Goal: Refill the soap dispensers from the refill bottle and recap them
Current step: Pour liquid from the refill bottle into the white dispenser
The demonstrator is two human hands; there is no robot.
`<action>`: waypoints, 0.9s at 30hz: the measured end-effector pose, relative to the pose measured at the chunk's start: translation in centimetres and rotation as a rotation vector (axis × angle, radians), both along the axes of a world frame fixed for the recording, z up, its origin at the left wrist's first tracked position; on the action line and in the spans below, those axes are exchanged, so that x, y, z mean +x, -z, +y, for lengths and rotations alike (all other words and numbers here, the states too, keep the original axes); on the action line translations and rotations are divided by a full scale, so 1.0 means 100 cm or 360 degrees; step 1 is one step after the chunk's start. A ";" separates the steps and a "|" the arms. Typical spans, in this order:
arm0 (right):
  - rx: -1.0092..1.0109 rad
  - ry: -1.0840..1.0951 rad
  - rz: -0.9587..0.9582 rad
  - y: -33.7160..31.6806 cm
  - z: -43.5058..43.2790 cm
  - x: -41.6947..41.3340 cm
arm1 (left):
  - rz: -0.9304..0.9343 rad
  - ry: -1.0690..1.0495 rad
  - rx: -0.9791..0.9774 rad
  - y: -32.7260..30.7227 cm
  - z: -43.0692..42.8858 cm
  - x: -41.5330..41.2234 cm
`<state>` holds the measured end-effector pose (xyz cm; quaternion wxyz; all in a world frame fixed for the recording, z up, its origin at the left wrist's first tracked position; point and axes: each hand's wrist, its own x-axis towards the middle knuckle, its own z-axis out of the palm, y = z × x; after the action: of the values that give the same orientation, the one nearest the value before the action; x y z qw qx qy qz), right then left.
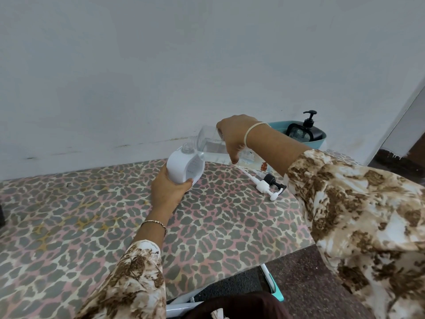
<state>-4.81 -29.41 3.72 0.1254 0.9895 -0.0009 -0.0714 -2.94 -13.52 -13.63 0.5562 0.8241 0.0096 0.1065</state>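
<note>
A white soap dispenser with an open clear neck stands at the far side of the table, tilted slightly, held from the left by my left hand. My right hand grips a clear refill bottle, tipped on its side with its mouth right next to the dispenser's neck. Clear liquid fills the lower part of the bottle. Two loose pump caps lie on the table to the right, one white and one black. A black dispenser with its pump on sits in a teal tub.
The table wears a leopard-print cloth, with a pale wall close behind it. A flat packet lies under my right forearm. The table's front right edge drops off to a dark floor, where a white and teal frame shows.
</note>
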 end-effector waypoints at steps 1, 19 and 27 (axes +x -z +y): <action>-0.0002 0.0000 0.0001 0.000 0.000 0.000 | 0.0000 0.0000 -0.0001 -0.001 0.000 0.000; -0.0036 -0.0007 -0.0003 -0.001 0.000 -0.001 | 0.0014 -0.0005 0.0002 -0.002 -0.001 -0.001; -0.0050 0.0000 0.0003 -0.002 0.001 0.000 | 0.0002 0.0001 0.0017 -0.002 -0.001 -0.001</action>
<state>-4.80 -29.33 3.89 0.1409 0.9874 -0.0018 -0.0723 -3.06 -13.60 -13.40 0.5519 0.8271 0.0092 0.1058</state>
